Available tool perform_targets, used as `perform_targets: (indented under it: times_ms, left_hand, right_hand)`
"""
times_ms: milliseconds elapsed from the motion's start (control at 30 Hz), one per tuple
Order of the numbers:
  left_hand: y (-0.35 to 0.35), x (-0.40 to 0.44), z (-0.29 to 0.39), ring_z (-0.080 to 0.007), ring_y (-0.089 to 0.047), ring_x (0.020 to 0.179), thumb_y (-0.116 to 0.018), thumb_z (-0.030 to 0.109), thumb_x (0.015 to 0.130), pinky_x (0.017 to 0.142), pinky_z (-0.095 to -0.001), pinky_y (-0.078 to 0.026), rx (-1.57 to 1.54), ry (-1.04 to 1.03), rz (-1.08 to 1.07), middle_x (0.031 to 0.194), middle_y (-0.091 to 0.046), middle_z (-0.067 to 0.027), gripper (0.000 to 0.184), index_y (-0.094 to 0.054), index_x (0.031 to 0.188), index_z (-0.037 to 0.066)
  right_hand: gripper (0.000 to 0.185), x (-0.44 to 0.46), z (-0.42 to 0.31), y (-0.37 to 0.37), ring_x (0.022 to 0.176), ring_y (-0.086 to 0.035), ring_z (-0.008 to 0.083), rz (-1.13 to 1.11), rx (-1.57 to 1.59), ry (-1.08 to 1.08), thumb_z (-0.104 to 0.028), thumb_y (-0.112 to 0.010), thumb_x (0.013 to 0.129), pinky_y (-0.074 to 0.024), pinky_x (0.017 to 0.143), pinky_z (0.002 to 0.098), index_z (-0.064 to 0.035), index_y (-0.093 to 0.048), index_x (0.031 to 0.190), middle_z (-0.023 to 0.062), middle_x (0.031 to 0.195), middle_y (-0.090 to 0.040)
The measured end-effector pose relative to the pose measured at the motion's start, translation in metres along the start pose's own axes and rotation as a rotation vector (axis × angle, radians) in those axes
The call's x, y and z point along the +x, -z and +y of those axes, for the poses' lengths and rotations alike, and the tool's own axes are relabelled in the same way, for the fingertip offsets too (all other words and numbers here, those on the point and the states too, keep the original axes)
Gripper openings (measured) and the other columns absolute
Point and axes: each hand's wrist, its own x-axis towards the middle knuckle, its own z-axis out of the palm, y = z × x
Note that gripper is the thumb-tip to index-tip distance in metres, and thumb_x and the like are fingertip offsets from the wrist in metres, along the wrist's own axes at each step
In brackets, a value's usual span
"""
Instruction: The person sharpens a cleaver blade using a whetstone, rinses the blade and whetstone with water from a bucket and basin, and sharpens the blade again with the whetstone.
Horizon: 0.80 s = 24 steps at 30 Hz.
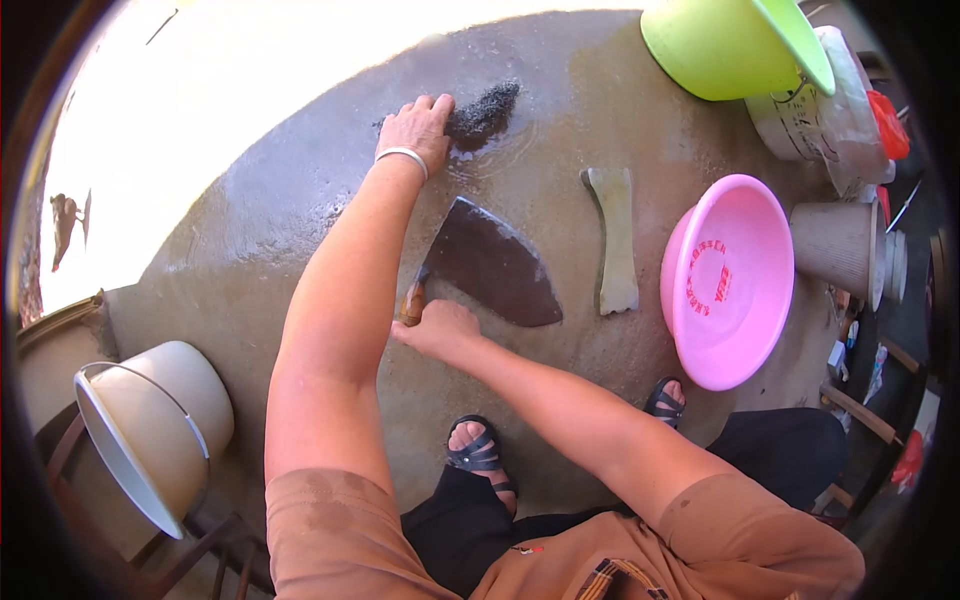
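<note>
My left hand [418, 130] is stretched out at the top centre, fingers closed at the near end of a dark, clumped scrubbing material [485, 115] on the wet floor. What its fingertips grip is hidden. Below it, my right hand [440, 328] is wrapped round the wooden handle [412, 303] of a broad, dark blade [492, 262]. The blade lies flat on the concrete, its pointed corner towards the top. To its right rests a long greenish whetstone [614, 240], narrower in the middle.
A pink basin [740, 285] stands to the right of the stone. A green basin [715, 50] and a white bucket [785, 125] are at the upper right. Another bucket [190, 400] with a handle is at the lower left. Sandalled feet are near the bottom.
</note>
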Motion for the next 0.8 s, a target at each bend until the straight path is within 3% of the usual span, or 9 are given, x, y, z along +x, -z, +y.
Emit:
perform_targets:
  times_ms: [200,267,433,500,533,667,800]
  left_hand:
    - [-0.007,0.0,-0.012,-0.0316,-0.061,0.099,-0.064,0.02,0.082,0.081,-0.0407,-0.05,-0.049,-0.051,0.067,0.112,-0.057,-0.0088,0.038,-0.048,0.117,0.019]
    - [-0.005,-0.006,-0.012,-0.0311,-0.061,0.096,-0.062,0.019,0.082,0.079,-0.0415,-0.051,-0.017,-0.077,0.051,0.108,-0.06,-0.0084,0.031,-0.052,0.112,0.018]
    - [0.004,-0.037,-0.021,-0.0301,-0.062,0.091,-0.063,0.02,0.077,0.076,-0.0409,-0.05,0.043,-0.052,-0.038,0.097,-0.062,-0.0099,0.032,-0.054,0.107,0.014]
    - [0.009,-0.05,-0.033,-0.0294,-0.062,0.086,-0.064,0.02,0.074,0.074,-0.0407,-0.05,-0.018,0.038,-0.051,0.094,-0.062,-0.0102,0.029,-0.056,0.101,0.012]
    - [0.008,-0.058,-0.04,-0.0293,-0.062,0.085,-0.064,0.019,0.074,0.074,-0.0404,-0.05,-0.05,0.074,-0.037,0.092,-0.062,-0.01,0.028,-0.057,0.099,0.011]
    - [-0.009,-0.112,-0.022,-0.0282,-0.061,0.089,-0.067,0.015,0.074,0.076,-0.0394,-0.049,-0.114,-0.141,-0.037,0.09,-0.059,-0.01,0.025,-0.059,0.098,0.012]
    - [-0.038,-0.152,0.028,-0.0289,-0.058,0.097,-0.062,0.008,0.074,0.082,-0.0366,-0.047,-0.056,-0.34,0.024,0.099,-0.059,-0.0114,0.025,-0.061,0.099,0.009]
  right_hand:
    - [0.053,-0.069,0.042,-0.001,0.083,-0.065,0.0365,-0.103,-0.065,0.022,-0.048,-0.064,0.07,-0.051,0.076,0.0439,0.0031,-0.067,0.083,0.0235,0.084,-0.066]
    - [0.046,-0.083,0.066,-0.015,0.08,-0.065,0.0376,-0.026,0.138,0.02,-0.042,-0.065,0.069,-0.0505,0.074,0.044,0.0027,-0.065,0.08,0.0241,0.083,-0.065]
    - [0.044,-0.097,0.088,-0.016,0.073,-0.063,0.0381,-0.045,0.607,-0.015,-0.032,-0.065,0.07,-0.0498,0.071,0.0421,0.0041,-0.056,0.093,0.0209,0.075,-0.062]
    - [0.045,-0.115,0.08,0.003,0.075,-0.062,0.037,0.008,0.6,0.226,-0.028,-0.064,0.071,-0.0496,0.072,0.0405,0.004,-0.051,0.1,0.0206,0.077,-0.061]
    - [0.045,-0.123,0.077,0.009,0.075,-0.062,0.037,0.011,0.591,0.246,-0.028,-0.064,0.071,-0.0496,0.072,0.0405,0.004,-0.051,0.1,0.0206,0.077,-0.061]
    - [0.047,-0.135,0.078,0.022,0.07,-0.062,0.0357,0.052,0.641,0.466,-0.021,-0.065,0.069,-0.05,0.065,0.0408,0.0025,-0.046,0.105,0.0198,0.072,-0.058]
    - [0.042,-0.106,0.08,0.058,0.066,-0.061,0.0369,0.074,0.333,0.563,-0.02,-0.065,0.069,-0.0495,0.062,0.0396,0.0007,-0.046,0.099,0.0193,0.069,-0.057]
